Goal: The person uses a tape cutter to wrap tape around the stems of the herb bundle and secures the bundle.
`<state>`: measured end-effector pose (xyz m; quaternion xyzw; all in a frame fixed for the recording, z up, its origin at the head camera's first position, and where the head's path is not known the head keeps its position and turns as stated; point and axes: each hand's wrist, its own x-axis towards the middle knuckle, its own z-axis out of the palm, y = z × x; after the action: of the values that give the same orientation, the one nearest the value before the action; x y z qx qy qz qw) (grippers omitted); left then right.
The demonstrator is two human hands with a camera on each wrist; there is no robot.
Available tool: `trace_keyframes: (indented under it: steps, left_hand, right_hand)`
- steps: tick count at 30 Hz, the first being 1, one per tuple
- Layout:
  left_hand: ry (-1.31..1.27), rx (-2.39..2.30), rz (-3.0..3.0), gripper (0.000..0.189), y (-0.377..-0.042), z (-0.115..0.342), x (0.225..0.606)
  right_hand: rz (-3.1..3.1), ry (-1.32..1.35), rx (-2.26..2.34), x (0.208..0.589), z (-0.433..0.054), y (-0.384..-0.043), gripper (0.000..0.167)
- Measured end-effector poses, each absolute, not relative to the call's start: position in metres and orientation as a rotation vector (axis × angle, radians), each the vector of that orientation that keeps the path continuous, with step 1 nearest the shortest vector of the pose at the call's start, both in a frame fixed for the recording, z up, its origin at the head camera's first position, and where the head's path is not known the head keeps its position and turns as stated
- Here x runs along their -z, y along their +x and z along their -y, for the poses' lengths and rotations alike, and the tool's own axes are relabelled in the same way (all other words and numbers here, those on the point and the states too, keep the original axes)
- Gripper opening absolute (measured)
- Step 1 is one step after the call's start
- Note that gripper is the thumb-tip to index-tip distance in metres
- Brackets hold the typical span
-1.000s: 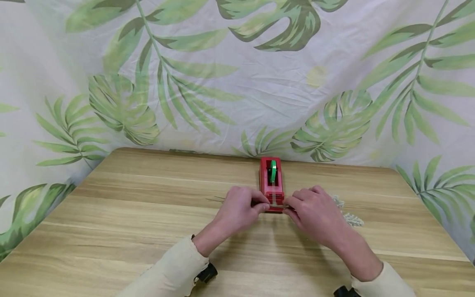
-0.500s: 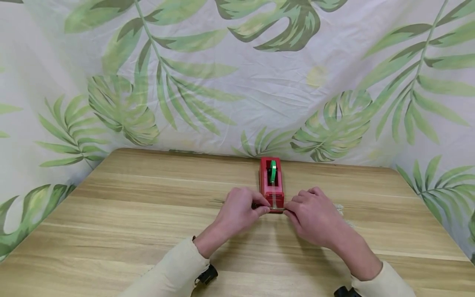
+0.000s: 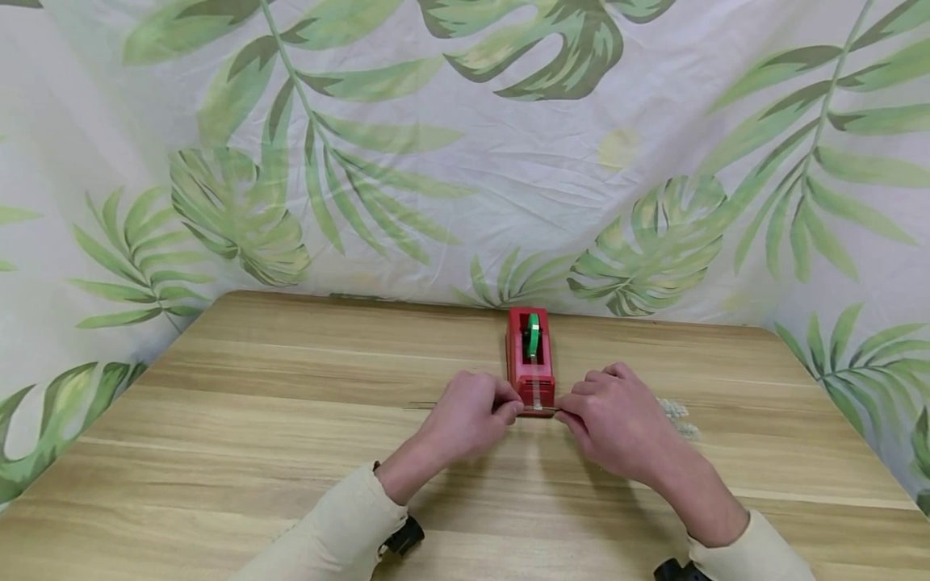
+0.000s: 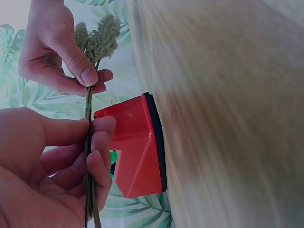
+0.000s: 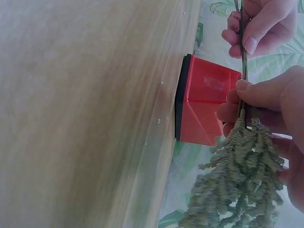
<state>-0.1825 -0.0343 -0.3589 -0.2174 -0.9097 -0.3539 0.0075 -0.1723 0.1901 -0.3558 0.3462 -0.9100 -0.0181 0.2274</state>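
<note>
A small bunch of dried flowers runs crosswise between both hands, with thin brown stems (image 4: 89, 109) and fluffy grey-green heads (image 5: 237, 175). My left hand (image 3: 475, 415) pinches the stems between thumb and fingers, their thin ends poking out to its left. Closer to the heads, my right hand (image 3: 617, 420) holds the same stems by thumb and fingertips. Behind the short stretch of stem between the hands stands a red tape dispenser (image 3: 529, 371) with a green roll (image 3: 534, 335). Clear tape (image 3: 536, 391) reaches down to its front edge, by the stems. Whether it sticks to them I cannot tell.
The dispenser stands on a wood-grain table (image 3: 291, 452), towards its back edge. A leaf-printed cloth (image 3: 407, 161) hangs behind the table. Dark wrist cameras (image 3: 402, 536) sit below the cream sleeves (image 3: 334, 524).
The stems have come down slightly at the dispenser's front, so more tape shows above them. My left hand has shifted a little left. The flower heads have shifted slightly behind my right hand.
</note>
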Motion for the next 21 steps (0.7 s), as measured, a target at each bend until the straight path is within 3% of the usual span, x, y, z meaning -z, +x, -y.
trace_keyframes:
  steps: [21]
  left_hand:
    - [-0.602,1.151,2.744,0.005,-0.1836,0.0332,0.3631]
  right_hand:
    - [2.517,0.862,-0.033,0.3595,-0.1876,-0.1745,0.02]
